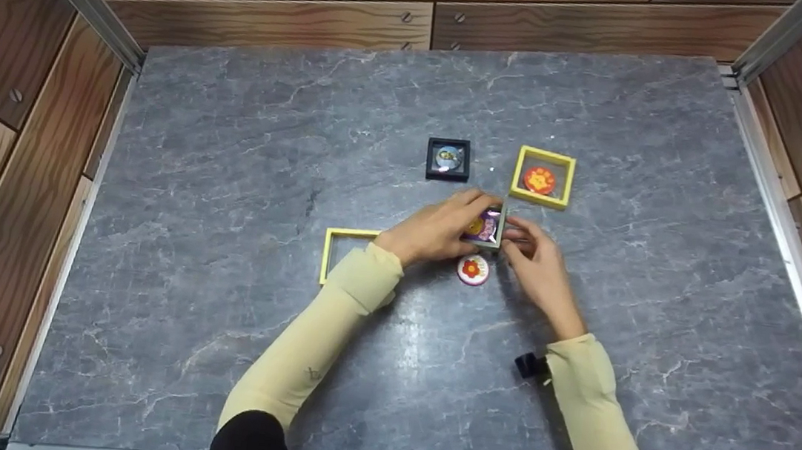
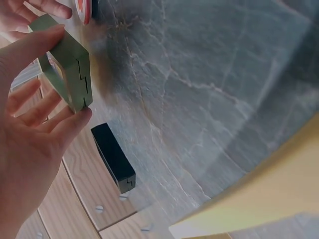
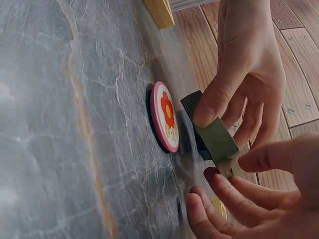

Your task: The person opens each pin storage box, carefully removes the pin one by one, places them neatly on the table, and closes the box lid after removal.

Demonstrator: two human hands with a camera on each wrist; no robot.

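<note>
A small green display frame (image 1: 502,228) with clear film holds a purple-and-orange badge (image 1: 488,227). My left hand (image 1: 438,225) grips it, thumb on the near side and fingers round the far side, as the left wrist view shows. At the frame's right end, my right hand (image 1: 534,265) pinches the corner between thumb and fingertips; in the right wrist view, the frame's tip (image 3: 230,167) shows between them. Just below, on the near side, a round white badge with a red flower (image 1: 473,270) and pink rim lies on the tabletop.
Behind the hands are a black frame (image 1: 446,177) holding a blue badge and a yellow frame (image 1: 540,199) holding an orange paw-print badge. A larger yellow frame (image 1: 326,256) lies partly under the left forearm. A black object (image 1: 526,365) shows by the right wrist. Wood-patterned walls (image 1: 317,30) surround the grey marbled tabletop.
</note>
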